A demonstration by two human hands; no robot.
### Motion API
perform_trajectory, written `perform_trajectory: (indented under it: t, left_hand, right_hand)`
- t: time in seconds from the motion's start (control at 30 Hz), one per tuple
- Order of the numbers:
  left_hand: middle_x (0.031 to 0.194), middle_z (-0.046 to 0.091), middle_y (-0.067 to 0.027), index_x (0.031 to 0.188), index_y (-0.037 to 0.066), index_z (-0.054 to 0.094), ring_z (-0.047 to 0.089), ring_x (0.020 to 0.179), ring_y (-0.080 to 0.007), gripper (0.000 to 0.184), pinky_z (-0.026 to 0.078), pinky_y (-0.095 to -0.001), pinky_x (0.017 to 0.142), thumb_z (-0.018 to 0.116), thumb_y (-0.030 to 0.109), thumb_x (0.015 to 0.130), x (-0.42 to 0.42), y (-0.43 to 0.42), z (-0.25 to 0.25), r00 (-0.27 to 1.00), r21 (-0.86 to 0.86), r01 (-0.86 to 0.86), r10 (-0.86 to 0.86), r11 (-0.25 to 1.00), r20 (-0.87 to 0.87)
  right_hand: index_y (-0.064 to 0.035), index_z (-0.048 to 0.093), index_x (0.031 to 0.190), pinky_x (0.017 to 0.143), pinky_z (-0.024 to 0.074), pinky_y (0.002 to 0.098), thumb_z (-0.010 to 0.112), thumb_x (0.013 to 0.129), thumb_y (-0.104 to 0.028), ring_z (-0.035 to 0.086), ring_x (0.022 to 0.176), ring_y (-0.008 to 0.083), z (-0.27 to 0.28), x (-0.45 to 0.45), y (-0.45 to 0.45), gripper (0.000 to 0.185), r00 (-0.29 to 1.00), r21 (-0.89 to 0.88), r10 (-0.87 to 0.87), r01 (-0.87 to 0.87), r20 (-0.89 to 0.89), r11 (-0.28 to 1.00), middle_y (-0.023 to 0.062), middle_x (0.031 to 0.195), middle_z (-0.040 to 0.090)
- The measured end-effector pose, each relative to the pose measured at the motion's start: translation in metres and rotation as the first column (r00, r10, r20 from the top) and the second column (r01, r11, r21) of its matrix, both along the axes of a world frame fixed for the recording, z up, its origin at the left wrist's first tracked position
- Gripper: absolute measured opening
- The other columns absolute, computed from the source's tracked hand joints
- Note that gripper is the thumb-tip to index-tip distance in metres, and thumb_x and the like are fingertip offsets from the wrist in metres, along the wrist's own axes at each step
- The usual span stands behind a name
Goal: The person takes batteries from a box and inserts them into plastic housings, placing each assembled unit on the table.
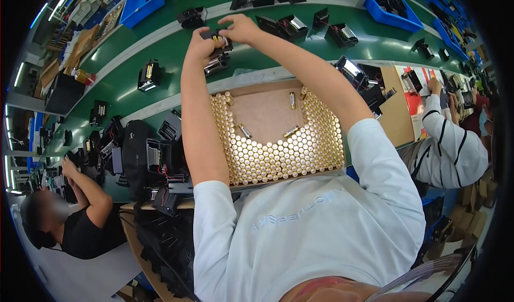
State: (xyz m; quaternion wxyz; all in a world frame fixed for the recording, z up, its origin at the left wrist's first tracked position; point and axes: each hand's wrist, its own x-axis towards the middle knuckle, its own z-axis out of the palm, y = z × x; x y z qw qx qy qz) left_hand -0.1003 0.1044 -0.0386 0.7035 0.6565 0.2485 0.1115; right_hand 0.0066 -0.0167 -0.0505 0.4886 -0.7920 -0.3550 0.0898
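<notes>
My left hand (pixel 201 46) is closed around a small black battery case (pixel 227 45) above the green bench, with gold-ended batteries showing in it. Just to the right, my right hand (pixel 242 29) reaches over the case with its fingers apart and bent, the thumb close to the batteries. Beneath my forearms stands a cardboard box (pixel 262 87) packed with upright batteries (pixel 278 160). Three loose batteries, one of them a battery (pixel 292 100) near the far side, lie on its bare bottom. Another black case (pixel 215 65) sits under my left hand.
Black cases with wires, such as one case (pixel 149 75) at left and another (pixel 341 34) at right, line the green bench (pixel 176 66). Blue bins (pixel 140 3) stand at the back. Other people (pixel 88 216) work at both sides. A carton of black parts (pixel 166 248) stands lower left.
</notes>
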Motion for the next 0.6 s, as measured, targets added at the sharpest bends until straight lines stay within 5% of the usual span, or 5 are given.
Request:
perform_trajectory:
  t: [0.1,0.2,0.33,0.43,0.6]
  left_hand:
    - [0.104,0.059,-0.0195,0.133,0.003,0.033,0.066,0.086,-0.0276,0.073,0.058,-0.0428,0.071,0.07,-0.01,0.071,0.008,-0.002,0.003,0.997,0.044,-0.003,0.006,0.999,-0.075]
    - [0.101,0.062,-0.0199,0.123,0.002,0.048,0.065,0.087,-0.0319,0.057,0.054,-0.0428,0.073,0.07,0.013,0.072,0.019,0.039,-0.012,0.973,0.601,-0.051,0.175,0.798,-0.15]
    - [0.114,0.062,-0.0213,0.124,0.007,0.053,0.057,0.111,-0.0422,0.054,0.043,-0.0512,0.092,0.066,0.026,0.075,0.008,0.023,0.03,0.737,0.912,0.3,0.538,0.28,-0.408]
    - [0.127,0.056,-0.0228,0.127,0.011,0.054,0.049,0.121,-0.0427,0.052,0.038,-0.0535,0.096,0.063,0.027,0.078,0.02,0.019,0.03,0.815,0.962,0.274,0.534,-0.009,-0.227]
    - [0.128,0.055,-0.0241,0.14,0.016,0.039,0.053,0.119,-0.043,0.079,0.043,-0.047,0.101,0.078,0.021,0.072,0.062,0.026,-0.007,0.971,0.948,0.24,-0.057,0.21,-0.233]
  right_hand:
    - [-0.0026,0.068,0.11,0.078,0.0541,0.0368,0.073,0.08,-0.028,0.068,0.092,0.0295,-0.01,-0.001,-0.008,0.04,0.924,0.013,-0.029,0.026,0.382,1.0,0.0192,0.101,0.069]
    - [0.0002,0.066,0.105,0.075,0.0538,0.0386,0.065,0.086,-0.027,0.067,0.09,0.0319,0.022,-0.043,-0.046,0.033,0.841,-0.184,0.209,-0.133,0.499,0.974,0.0197,0.098,0.069]
    - [0.0014,0.064,0.104,0.073,0.0535,0.0414,0.061,0.079,-0.015,0.068,0.075,0.0325,0.026,-0.116,-0.105,0.03,0.858,-0.26,0.44,-0.376,0.265,0.889,0.016,0.079,0.069]
    - [0.0032,0.061,0.108,0.07,0.0538,0.0413,0.065,0.076,-0.014,0.068,0.072,0.0331,0.017,-0.144,-0.117,0.036,0.845,-0.342,0.52,-0.456,0.122,0.822,0.0154,0.076,0.069]
    - [0.0067,0.062,0.099,0.068,0.054,0.0408,0.068,0.071,-0.012,0.068,0.073,0.0341,-0.016,-0.146,-0.098,0.034,0.858,-0.226,0.513,-0.498,0.011,0.837,0.0195,0.075,0.068]
